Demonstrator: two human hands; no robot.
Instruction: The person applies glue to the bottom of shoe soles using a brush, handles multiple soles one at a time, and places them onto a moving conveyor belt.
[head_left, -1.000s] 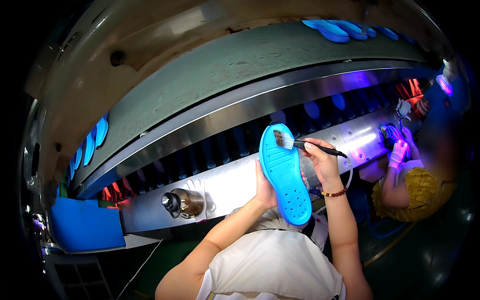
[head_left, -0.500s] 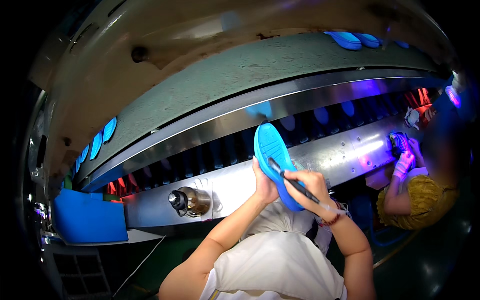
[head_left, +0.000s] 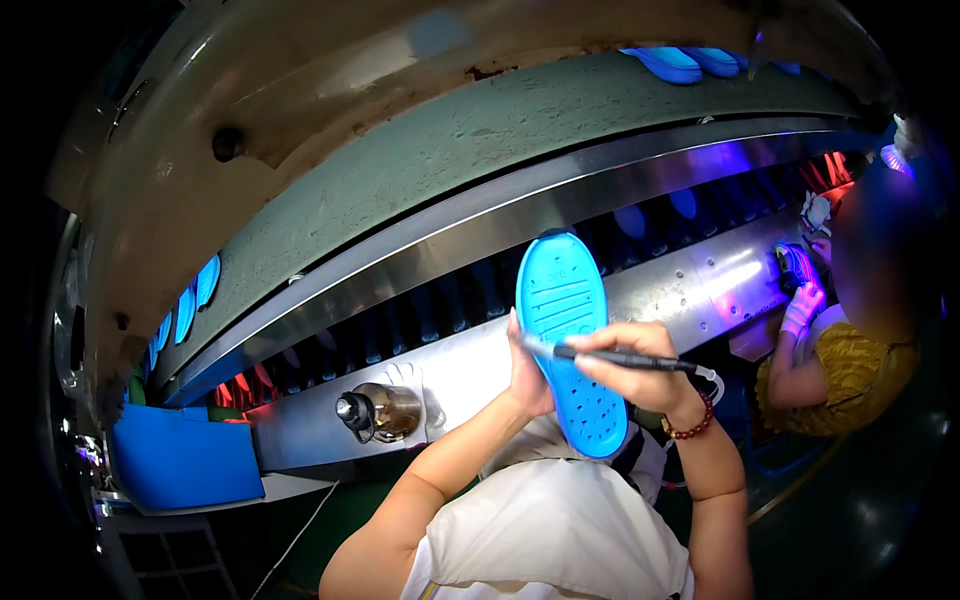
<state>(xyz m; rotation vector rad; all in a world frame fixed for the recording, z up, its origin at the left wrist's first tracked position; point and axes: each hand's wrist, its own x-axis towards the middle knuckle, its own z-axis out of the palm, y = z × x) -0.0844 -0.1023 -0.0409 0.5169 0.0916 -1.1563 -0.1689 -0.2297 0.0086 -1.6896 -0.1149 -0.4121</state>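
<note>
A bright blue shoe sole [head_left: 567,280] stands tilted up before me, its ridged, holed face toward me. My left hand [head_left: 530,380] grips its left edge, fingers hidden behind it. My right hand [head_left: 640,372] pinches a slim black-handled brush [head_left: 668,363], with a pale tube running from its back end near my wrist. The brush lies across the middle of the sole, its tip near the left edge by my left thumb. Motion blurs the tip, and I cannot tell whether it touches the sole.
Ahead runs a steel ledge [head_left: 465,358] bearing a bottle with a black lid [head_left: 385,412]. Beyond is a green conveyor belt [head_left: 450,135] with blue soles [head_left: 665,66] under an overhanging cover [head_left: 330,90]. A blue panel [head_left: 185,455] stands left. At right a co-worker's gloved hand [head_left: 802,308] holds a shoe [head_left: 793,265].
The sole has turned more upright and faces me more fully, its lower end lower. The brush has swung flatter, with its tip moved left and down to the sole's left edge.
</note>
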